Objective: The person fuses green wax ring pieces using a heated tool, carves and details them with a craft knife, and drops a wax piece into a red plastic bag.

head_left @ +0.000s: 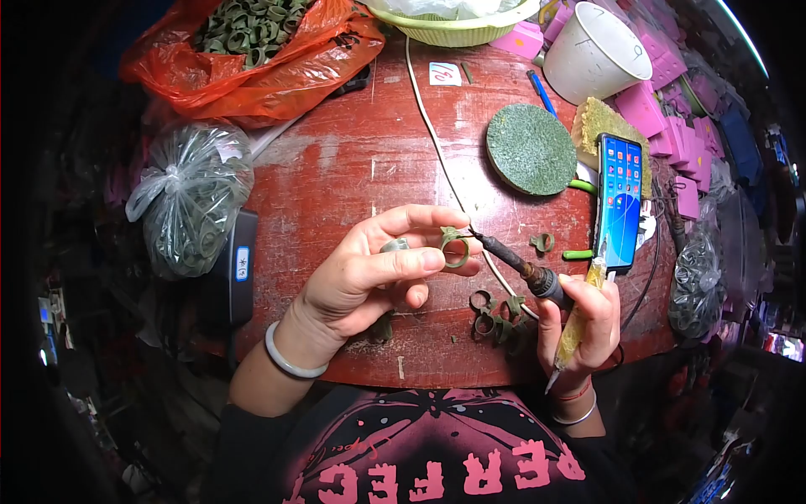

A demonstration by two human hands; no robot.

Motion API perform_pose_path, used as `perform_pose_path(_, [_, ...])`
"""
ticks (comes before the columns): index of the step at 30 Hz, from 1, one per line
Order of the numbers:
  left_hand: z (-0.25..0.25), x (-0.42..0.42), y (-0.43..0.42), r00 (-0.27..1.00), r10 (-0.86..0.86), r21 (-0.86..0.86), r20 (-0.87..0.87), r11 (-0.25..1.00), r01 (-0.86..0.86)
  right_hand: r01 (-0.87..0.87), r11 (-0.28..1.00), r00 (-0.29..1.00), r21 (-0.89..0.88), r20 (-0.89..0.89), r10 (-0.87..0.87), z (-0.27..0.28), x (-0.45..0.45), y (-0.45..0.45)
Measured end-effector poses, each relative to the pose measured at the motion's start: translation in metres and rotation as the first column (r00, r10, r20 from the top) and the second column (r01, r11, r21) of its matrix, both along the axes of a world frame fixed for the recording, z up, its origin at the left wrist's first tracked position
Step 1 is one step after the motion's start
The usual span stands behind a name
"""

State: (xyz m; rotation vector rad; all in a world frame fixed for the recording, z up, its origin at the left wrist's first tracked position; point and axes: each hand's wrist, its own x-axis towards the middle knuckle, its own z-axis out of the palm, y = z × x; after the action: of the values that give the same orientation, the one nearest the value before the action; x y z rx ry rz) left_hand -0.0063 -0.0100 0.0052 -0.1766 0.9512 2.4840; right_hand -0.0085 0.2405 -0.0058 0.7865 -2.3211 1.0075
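Observation:
My left hand (361, 273) is pinched on a small green ring (451, 233), held upright above the table between thumb and fingers. In my right hand (592, 323) is a soldering iron (514, 262) with a dark, worn shaft. Its thin tip meets the upper right side of the ring; whether it touches cannot be made out. A slim pointed tool with a yellow wrapped handle (574, 329) is also gripped by that hand, lying across the palm. Several similar rings (514, 312) are clustered on the table below, and a separate pair (537, 243) lies farther back.
A phone (621, 202) leans by a sponge (592, 122) at right, beside a round green disc (531, 149). A white cable (430, 126) crosses the red table (336, 185). An orange bag (252, 94) of rings and a clear tied bag (197, 206) stand left; a white bucket (588, 63) stands behind.

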Motion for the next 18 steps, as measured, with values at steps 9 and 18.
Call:
perform_pose_path(9, [0.0, 0.0005, 0.0009, 1.0, 0.007, 0.007, 0.015, 1.0, -0.007, -0.003, 1.0, 1.0, -0.012, 0.008, 0.003, 0.0002, 0.0014, 0.0014])
perform_pose_path(18, [-0.0025, 0.0006, 0.0003, 1.0, -0.001, 0.015, 0.015, 1.0, 0.0, -0.014, 1.0, 1.0, 0.003, 0.018, 0.014, 0.0005, 0.002, 0.0006])
